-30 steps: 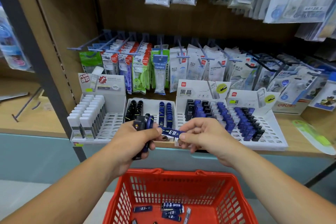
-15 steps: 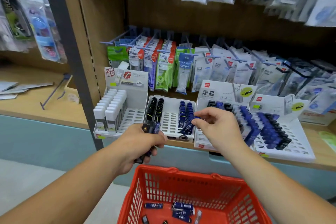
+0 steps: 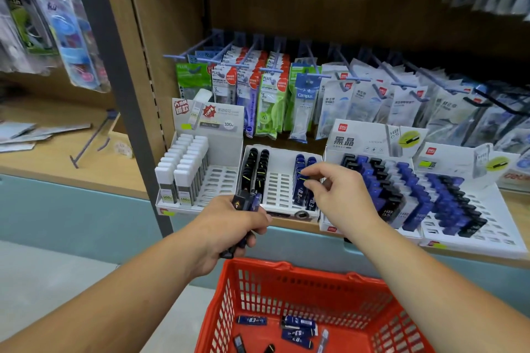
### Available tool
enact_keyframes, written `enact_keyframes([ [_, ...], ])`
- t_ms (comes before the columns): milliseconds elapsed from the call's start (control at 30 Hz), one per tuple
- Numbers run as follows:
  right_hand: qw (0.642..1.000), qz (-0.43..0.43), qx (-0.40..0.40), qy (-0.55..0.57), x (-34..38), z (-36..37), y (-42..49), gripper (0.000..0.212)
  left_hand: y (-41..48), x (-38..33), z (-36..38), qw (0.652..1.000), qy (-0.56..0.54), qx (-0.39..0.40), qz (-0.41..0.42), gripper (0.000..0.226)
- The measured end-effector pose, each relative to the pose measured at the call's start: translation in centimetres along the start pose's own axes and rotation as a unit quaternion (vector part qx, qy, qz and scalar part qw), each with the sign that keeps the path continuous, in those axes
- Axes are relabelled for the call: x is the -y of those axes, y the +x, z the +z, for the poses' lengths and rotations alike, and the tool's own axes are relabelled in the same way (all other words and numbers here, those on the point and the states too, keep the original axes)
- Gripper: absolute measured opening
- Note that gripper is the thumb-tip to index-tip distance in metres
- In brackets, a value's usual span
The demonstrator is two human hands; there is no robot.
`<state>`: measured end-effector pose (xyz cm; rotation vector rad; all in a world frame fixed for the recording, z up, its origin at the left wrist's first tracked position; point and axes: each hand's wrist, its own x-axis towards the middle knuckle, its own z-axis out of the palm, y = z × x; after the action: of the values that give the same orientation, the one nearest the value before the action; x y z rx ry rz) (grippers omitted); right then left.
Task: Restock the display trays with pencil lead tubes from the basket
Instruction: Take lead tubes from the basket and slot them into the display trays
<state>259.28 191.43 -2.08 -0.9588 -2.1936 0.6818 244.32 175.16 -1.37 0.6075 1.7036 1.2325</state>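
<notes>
Several tubes (image 3: 248,200) sit clenched in L hand (image 3: 229,226), long axes near upright, tops pointing up, tray (image 3: 279,189) just ahead. R hand (image 3: 341,195) is nearer the blue row (image 3: 301,180). Its fingers (image 3: 315,171) curl at a standing tube's top; pinching vs. just touching, can't tell. More lie flat in basket (image 3: 258,281).
</notes>
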Motion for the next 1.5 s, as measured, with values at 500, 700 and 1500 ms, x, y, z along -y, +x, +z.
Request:
enact_keyframes([
  [500,1.000,0.020,0.002,-0.012,-0.2,0.4,0.5,0.014,0.5,0.4,0.3,1.000,-0.001,0.011,0.000,0.012],
  [700,0.987,-0.008,0.038,-0.156,0.8,0.1,0.2,0.003,0.5,0.3,0.2,1.000,-0.005,0.025,-0.001,0.013],
  [1500,0.911,0.188,0.163,0.329,1.8,-1.4,-1.8,0.013,-0.4,-0.5,1.0,0.991,-0.067,0.097,0.057,0.027],
])
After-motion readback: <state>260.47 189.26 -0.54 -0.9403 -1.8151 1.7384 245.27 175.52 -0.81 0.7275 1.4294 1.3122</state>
